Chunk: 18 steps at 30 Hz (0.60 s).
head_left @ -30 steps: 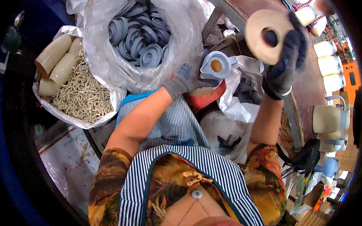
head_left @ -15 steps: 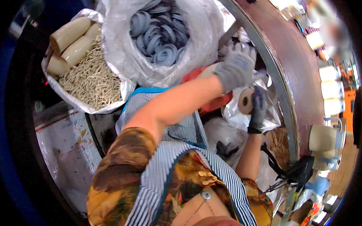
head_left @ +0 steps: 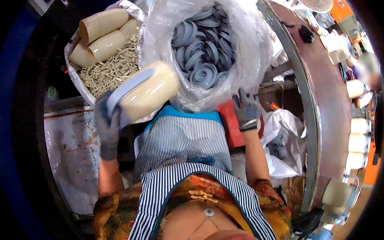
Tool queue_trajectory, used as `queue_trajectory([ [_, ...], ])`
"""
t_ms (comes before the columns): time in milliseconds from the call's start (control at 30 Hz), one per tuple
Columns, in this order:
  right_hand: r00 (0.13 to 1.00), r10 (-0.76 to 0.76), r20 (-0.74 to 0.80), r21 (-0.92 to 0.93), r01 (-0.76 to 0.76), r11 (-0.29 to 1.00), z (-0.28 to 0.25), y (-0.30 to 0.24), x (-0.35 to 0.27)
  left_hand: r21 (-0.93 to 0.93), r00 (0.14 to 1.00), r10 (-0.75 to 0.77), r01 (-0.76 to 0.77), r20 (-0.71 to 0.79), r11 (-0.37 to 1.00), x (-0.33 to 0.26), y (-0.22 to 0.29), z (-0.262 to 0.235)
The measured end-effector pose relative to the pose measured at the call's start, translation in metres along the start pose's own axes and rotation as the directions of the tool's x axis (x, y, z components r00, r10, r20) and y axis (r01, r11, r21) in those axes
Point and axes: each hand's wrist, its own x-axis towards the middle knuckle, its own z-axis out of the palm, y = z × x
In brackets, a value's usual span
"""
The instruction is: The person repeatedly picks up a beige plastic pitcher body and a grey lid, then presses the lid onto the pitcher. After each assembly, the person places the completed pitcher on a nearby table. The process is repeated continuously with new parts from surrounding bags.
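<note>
My left hand (head_left: 108, 127), in a grey glove, is closed round the grey-blue handle of a cream jug body (head_left: 152, 93). The jug lies tilted in the air, in front of a white sack (head_left: 70, 80) holding cream cylinders (head_left: 104, 26) and small beige pegs (head_left: 107, 74). My gloved right hand (head_left: 248, 111) has its fingers apart and appears to hold nothing. It is beside a red object (head_left: 230, 125), just below the rim of a clear plastic bag (head_left: 255, 58) filled with grey ring-shaped parts (head_left: 203, 74).
A brown worktable (head_left: 323, 112) with a metal edge curves along the right, with cream jugs (head_left: 339, 195) at its far side. A white bag (head_left: 290, 142) with grey pieces stands beneath the edge. At left is a stained white surface (head_left: 70, 158). Another person (head_left: 367, 69) is at far right.
My left hand has swung from the right across to the left and now carries the handled jug. The right hand has moved up and left, away from a round cream piece with a hole.
</note>
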Motion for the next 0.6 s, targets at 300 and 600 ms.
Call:
queue_trajectory([
  [300,0.95,-0.025,0.312,-0.26,0.111,0.959,0.122,-0.075,0.155,-0.161,0.923,-0.364,0.343,-0.126,0.926,-0.044,-0.015,-0.013],
  [600,0.962,-0.248,-0.116,0.4,0.274,0.875,-0.047,-0.016,-0.028,-0.252,0.944,-0.318,0.288,-0.087,0.924,-0.023,0.003,0.004],
])
